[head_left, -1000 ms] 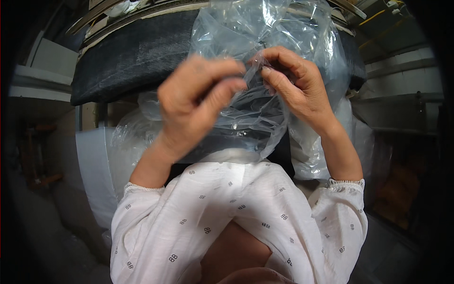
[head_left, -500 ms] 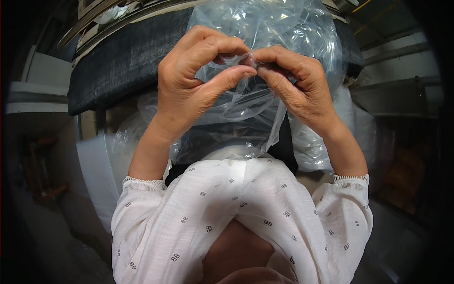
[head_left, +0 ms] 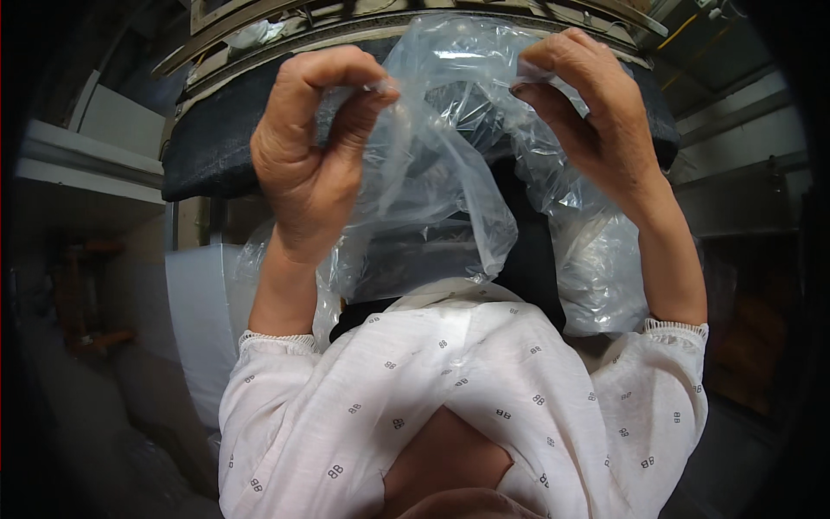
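Note:
Clear, crinkled plastic film [head_left: 450, 186], which looks like a large bag, hangs between my raised hands and drapes down toward my lap. My left hand [head_left: 316, 143] pinches one edge of it between thumb and forefinger. On the other side, my right hand [head_left: 592, 108] also pinches the film between thumb and fingertips. A wide gap separates the hands, with the film spread between them. Whether the film's mouth is parted cannot be made out.
A dark cloth-covered surface [head_left: 220, 134] lies beyond my hands, backed by wooden slats [head_left: 259, 17]. More bunched clear plastic [head_left: 596, 268] sits by my right side. At my left stands a whitish sheet or panel [head_left: 199, 303]. An orange-brown frame [head_left: 91, 294] is on the far left.
My hands, which were close together at one spot on the film, have moved apart left and right. The film has spread open between them.

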Demonstrator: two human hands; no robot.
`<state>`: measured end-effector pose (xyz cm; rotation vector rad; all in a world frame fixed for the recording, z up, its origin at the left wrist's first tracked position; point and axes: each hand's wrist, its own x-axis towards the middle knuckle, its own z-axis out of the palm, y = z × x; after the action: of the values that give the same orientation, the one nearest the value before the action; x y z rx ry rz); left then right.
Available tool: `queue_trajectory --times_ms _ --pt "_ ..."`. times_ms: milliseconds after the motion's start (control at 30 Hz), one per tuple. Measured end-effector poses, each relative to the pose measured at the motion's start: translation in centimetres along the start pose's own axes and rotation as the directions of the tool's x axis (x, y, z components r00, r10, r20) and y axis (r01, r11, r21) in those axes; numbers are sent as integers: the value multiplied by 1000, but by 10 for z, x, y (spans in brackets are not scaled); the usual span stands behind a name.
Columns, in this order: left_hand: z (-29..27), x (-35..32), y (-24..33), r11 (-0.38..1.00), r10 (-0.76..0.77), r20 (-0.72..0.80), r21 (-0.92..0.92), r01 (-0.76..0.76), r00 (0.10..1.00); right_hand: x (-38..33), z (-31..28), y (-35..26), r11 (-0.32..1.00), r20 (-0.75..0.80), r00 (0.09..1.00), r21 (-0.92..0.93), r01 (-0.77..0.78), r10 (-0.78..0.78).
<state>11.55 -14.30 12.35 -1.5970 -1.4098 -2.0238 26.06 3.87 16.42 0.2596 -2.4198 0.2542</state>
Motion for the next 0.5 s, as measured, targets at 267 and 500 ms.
queue_trajectory --times_ms 267,500 --pt "-25 20 24 984 -86 125 -146 104 988 17 -18 -5 997 -41 998 -60 41 -44" --pt "-138 34 87 603 -150 280 -735 312 948 -30 16 26 951 90 970 192 -241 228"
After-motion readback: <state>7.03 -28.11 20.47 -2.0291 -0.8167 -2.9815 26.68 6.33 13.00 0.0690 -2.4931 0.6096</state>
